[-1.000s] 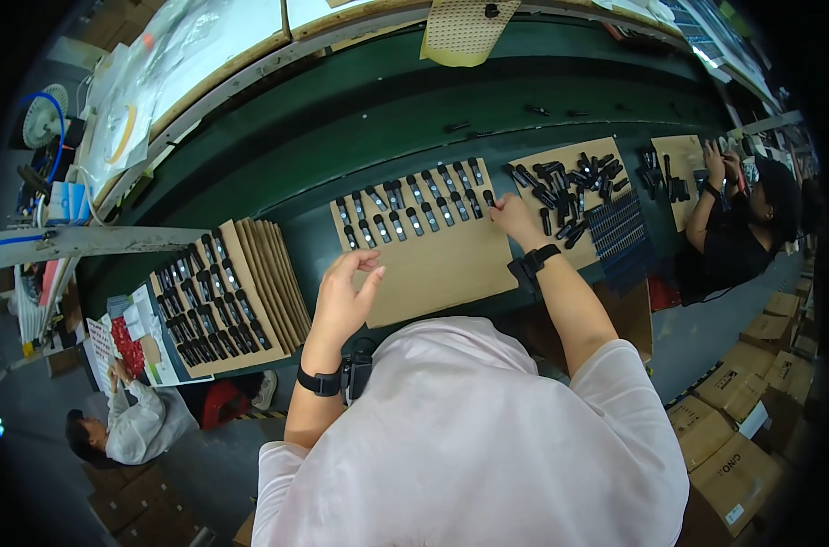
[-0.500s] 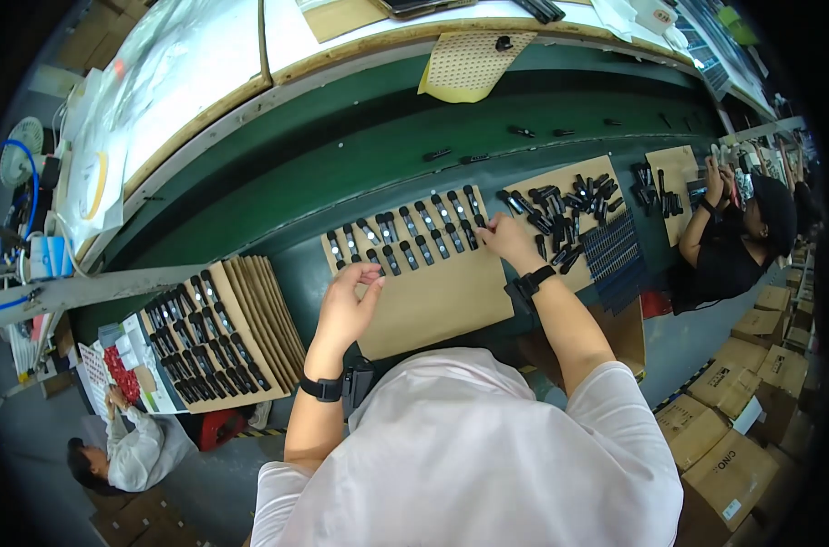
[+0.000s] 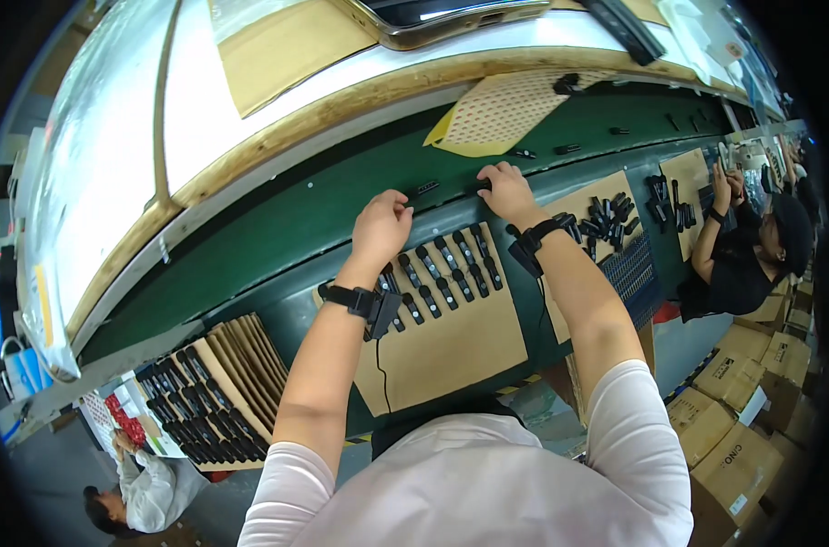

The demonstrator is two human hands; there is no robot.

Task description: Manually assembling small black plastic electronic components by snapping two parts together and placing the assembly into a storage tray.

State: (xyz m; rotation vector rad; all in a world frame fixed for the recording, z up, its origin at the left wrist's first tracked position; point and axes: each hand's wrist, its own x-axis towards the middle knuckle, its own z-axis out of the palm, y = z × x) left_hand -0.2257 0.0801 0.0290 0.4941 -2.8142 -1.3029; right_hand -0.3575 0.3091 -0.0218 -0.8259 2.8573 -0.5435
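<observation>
My left hand [image 3: 384, 226] reaches over the green conveyor belt, its bent fingers apart and nothing seen in them. Just past its fingertips lies a black microphone-shaped piece [image 3: 428, 188]. To the right, my right hand [image 3: 507, 191] closes its fingers around a similar dark piece [image 3: 484, 185] at the belt's near edge, mostly hidden by the fingers. Below my hands, a brown cardboard sheet [image 3: 451, 356] bears two slanted rows of black microphone-shaped pieces [image 3: 455, 284] with silvery patches. My left wrist and forearm cover part of these rows.
At left, upright cardboard sheets [image 3: 250, 351] stand beside a filled board [image 3: 200, 401]. Loose pieces [image 3: 610, 219] lie on cardboard at right. A white shelf [image 3: 278, 137] with a wooden edge overhangs the belt. One co-worker [image 3: 765, 246] sits right, another [image 3: 150, 497] lower left.
Both hands have moved forward from the cardboard rows to the belt. My right fingers have closed on a piece there. The view has shifted toward the shelf.
</observation>
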